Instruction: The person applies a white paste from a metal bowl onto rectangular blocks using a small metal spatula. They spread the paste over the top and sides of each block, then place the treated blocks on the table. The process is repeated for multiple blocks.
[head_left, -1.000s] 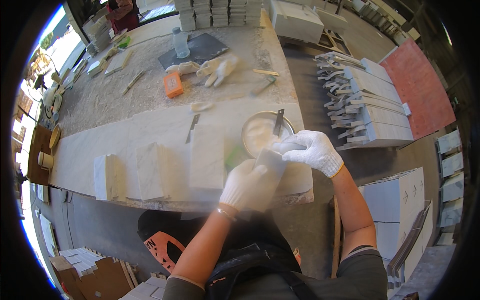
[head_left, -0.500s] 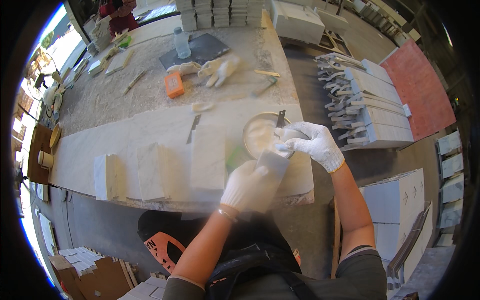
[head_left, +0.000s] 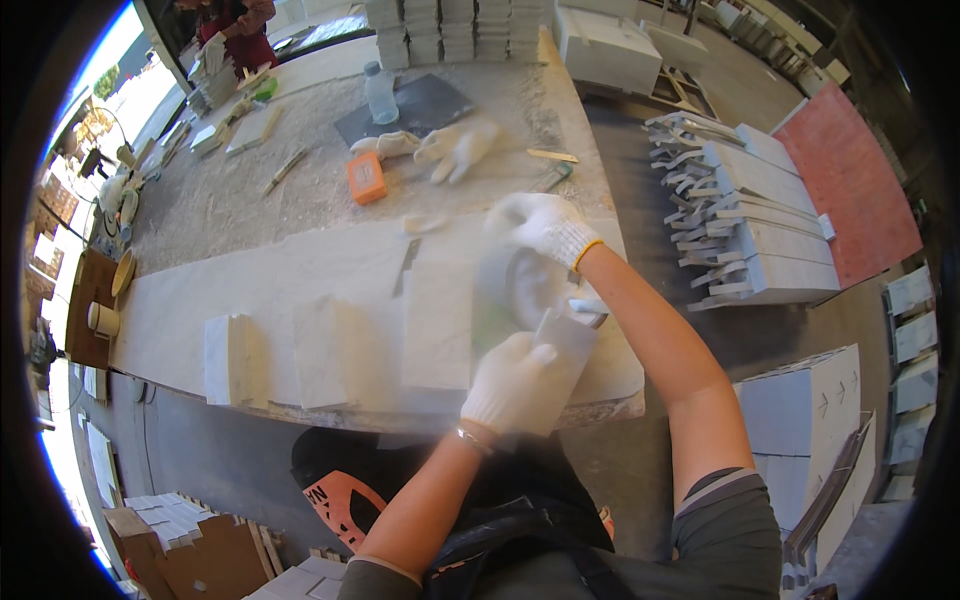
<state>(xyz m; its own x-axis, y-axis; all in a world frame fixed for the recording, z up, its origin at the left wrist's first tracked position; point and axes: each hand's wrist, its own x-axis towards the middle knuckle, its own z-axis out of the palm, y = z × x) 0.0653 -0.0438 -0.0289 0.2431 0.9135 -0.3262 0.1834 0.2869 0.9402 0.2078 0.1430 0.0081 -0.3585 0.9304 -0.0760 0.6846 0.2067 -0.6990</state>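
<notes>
Our gloved left hand (head_left: 515, 385) grips a small pale grey stone tile (head_left: 563, 337), held tilted just in front of a round white tub (head_left: 530, 290). Our gloved right hand (head_left: 545, 222), blurred, hovers beyond the tub; we cannot tell its grip. A second ago it rested nearer, beside the tile.
</notes>
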